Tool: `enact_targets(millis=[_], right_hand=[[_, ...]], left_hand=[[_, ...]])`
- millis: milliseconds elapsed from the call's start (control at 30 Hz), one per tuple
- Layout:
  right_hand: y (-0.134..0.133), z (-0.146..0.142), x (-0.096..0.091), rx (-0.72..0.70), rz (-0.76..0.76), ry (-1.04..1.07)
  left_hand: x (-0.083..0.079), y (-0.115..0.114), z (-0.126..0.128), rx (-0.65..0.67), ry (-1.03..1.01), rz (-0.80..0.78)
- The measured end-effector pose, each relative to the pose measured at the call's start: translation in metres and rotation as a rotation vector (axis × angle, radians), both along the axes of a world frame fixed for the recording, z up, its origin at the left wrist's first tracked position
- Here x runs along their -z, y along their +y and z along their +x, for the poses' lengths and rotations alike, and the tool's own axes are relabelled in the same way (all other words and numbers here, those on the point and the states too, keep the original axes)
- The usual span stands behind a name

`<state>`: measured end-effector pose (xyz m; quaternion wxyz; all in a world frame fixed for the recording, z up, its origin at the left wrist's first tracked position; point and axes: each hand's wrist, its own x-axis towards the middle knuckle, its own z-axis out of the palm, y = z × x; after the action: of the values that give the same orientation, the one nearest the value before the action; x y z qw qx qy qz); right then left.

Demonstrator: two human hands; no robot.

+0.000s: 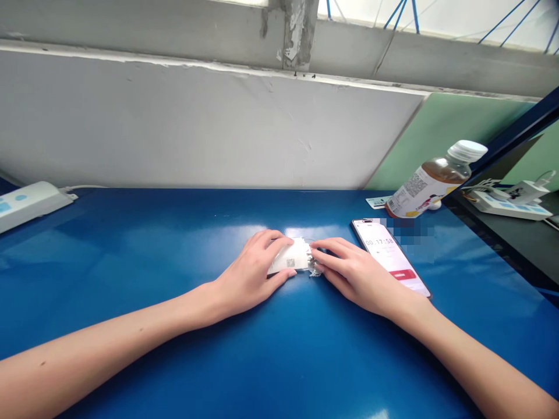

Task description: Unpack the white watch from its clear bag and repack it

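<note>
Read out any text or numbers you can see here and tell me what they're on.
"00:17:58": timer on the white-screened smartphone.
White paper tag under the left hand: code square, unreadable.
Clear plastic bottle label: too small to read.
Area beside phone: blurred.

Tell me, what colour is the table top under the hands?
Glossy blue table top, seen best in the head view.

Glossy blue tabletop [152, 244] open left of and in front of both hands. Right side tight: black smartphone with lit timer screen [391, 262] lies just beside the right hand [358, 276]; tilted brown-liquid plastic bottle with white cap [430, 181] behind it. White power strip [28, 203] blocks far-left edge. Grey wall panel [196, 122] closes the back.
</note>
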<state>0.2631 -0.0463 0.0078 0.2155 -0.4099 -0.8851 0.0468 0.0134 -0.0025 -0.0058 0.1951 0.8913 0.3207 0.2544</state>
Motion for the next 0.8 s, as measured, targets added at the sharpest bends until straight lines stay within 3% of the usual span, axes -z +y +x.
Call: enact_targets(millis=[200,567,800], right_hand=[[0.002,0.008,-0.007,0.06,0.072,-0.057],[-0.01,-0.005,-0.005,-0.018,-0.126,-0.024],[-0.005,0.005,-0.008,0.033,-0.084,-0.057]], left_hand=[[0.002,0.0,0.0,0.003,0.014,0.026],[0.004,0.0,-0.001,-0.004,0.029,0.022],[0.001,0.0,0.002,0.052,0.23,0.14]])
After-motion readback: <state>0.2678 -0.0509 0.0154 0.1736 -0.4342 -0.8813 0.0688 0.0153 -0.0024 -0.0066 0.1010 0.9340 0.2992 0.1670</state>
